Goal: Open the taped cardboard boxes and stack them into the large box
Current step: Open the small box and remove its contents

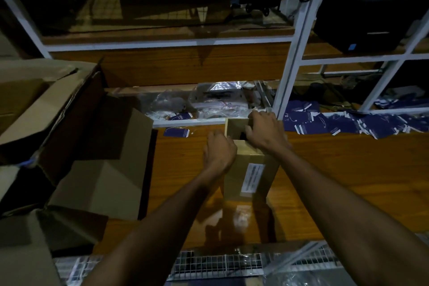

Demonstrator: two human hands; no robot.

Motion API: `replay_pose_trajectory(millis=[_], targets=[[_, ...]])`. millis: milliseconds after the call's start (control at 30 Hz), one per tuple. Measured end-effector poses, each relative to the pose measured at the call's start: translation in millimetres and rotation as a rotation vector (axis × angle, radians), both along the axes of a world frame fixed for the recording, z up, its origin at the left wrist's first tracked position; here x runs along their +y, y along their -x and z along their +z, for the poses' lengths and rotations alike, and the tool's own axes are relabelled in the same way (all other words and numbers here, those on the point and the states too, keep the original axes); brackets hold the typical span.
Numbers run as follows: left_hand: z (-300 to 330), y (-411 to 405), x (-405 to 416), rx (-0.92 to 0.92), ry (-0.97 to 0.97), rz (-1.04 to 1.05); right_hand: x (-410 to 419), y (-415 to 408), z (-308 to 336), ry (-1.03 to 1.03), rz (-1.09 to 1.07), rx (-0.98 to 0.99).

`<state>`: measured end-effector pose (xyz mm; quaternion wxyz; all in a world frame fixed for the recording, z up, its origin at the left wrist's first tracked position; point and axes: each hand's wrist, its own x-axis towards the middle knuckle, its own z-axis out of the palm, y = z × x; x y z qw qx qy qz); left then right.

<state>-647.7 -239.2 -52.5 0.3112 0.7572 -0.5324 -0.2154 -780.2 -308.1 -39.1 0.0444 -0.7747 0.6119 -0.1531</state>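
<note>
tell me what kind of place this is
Probably a stockroom or packing area. White metal shelving stands over a wooden bench, opened cardboard boxes pile up on the left, and loose navy product tags lie scattered along the shelf, beside clear plastic bags.

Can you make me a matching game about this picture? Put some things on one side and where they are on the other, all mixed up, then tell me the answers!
Things:
1. small cardboard box
2. large box
3. blue tags
4. black case

Places:
A. on the upper shelf at the right
B. spread along the shelf to the right of the hands
C. under both hands, in the middle of the wooden table
D. open, at the left of the table

Pairs: 1-C, 2-D, 3-B, 4-A. The left hand and right hand are at the small box's open top.
</note>
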Motion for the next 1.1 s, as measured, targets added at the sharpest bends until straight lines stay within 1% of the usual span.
replay_pose_trajectory(millis=[67, 100, 167, 233, 300, 367, 433, 467, 533, 633, 700, 734, 767, 800, 900, 934, 1000, 1100], targets=[[0, 5, 1, 0.014, 0.018, 0.022, 1, 4, 1, -0.048, 0.033, -0.031], [0, 7, 2, 0.008, 0.034, 0.019, 1, 6, 2, -0.048, 0.05, -0.083], [-1, 8, 3, -0.008, 0.059, -0.006, 3, 10, 6, -0.01, 0.061, -0.293], [-2, 7, 3, 0.012, 0.075, -0.017, 5, 15, 13, 0.012, 0.011, -0.571], [-2, 7, 5, 0.026, 0.087, -0.024, 3, 24, 20, 0.022, -0.06, -0.779], [-3, 7, 7, 0.02, 0.12, -0.036, 3, 36, 27, 0.018, -0.093, -0.904], [-5, 6, 8, 0.005, 0.168, -0.064, 5, 51, 34, 0.044, -0.112, -0.945], [-6, 5, 8, -0.006, 0.184, -0.071, 7, 57, 36, 0.07, -0.122, -0.916], [-8, 4, 8, -0.033, 0.195, -0.056, 11, 70, 38, 0.15, -0.131, -0.755], [-8, 5, 7, -0.076, 0.199, -0.019, 11, 87, 36, 0.242, -0.136, -0.365], [-6, 6, 7, -0.108, 0.217, -0.005, 10, 95, 30, 0.207, -0.109, -0.103], [-5, 6, 7, -0.126, 0.231, -0.004, 11, 96, 26, 0.169, -0.103, -0.03], [-4, 6, 7, -0.149, 0.249, -0.008, 13, 95, 22, 0.125, -0.104, -0.011], [-4, 7, 7, -0.176, 0.269, -0.024, 18, 91, 21, 0.07, -0.113, -0.036], [-4, 7, 6, -0.275, 0.314, -0.124, 26, 71, 14, -0.034, -0.151, -0.18], [-5, 7, 6, -0.304, 0.318, -0.153, 28, 64, 13, -0.044, -0.163, -0.179], [-6, 5, 5, -0.327, 0.318, -0.18, 27, 54, 9, -0.029, -0.197, -0.109], [-10, 3, 3, -0.302, 0.324, -0.192, 20, 48, 5, -0.021, -0.264, -0.099]])
